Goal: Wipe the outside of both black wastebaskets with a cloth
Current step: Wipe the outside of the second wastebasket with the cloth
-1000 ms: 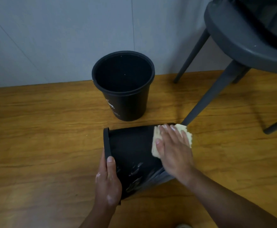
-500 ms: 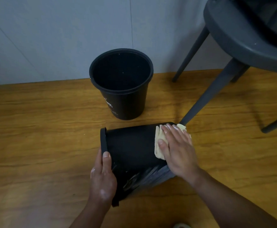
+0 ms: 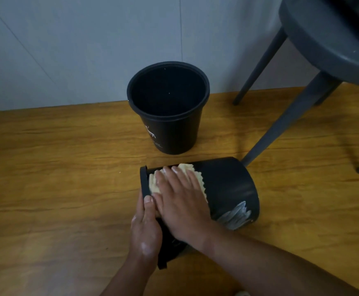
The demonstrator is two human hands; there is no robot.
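One black wastebasket (image 3: 229, 189) lies on its side on the wooden floor, rim to the left, base to the right, with white streaks low on its wall near the base. My right hand (image 3: 180, 201) presses a pale yellow cloth (image 3: 192, 171) flat on its upper side, close to the rim. My left hand (image 3: 145, 229) grips the rim, thumb on top; its fingers are hidden behind the rim. The second black wastebasket (image 3: 172, 133) stands upright behind, with a white print on its side.
A dark grey chair (image 3: 323, 50) stands at the right; one of its legs (image 3: 285, 124) comes down to the floor just behind the lying basket's base. A grey wall (image 3: 78, 50) closes the far side. Bare wooden floor (image 3: 46, 189) spreads to the left.
My right hand slid the cloth along the basket's side from the base end to the rim end. The view shifted, so both baskets sit further right in frame. My left hand kept its grip.
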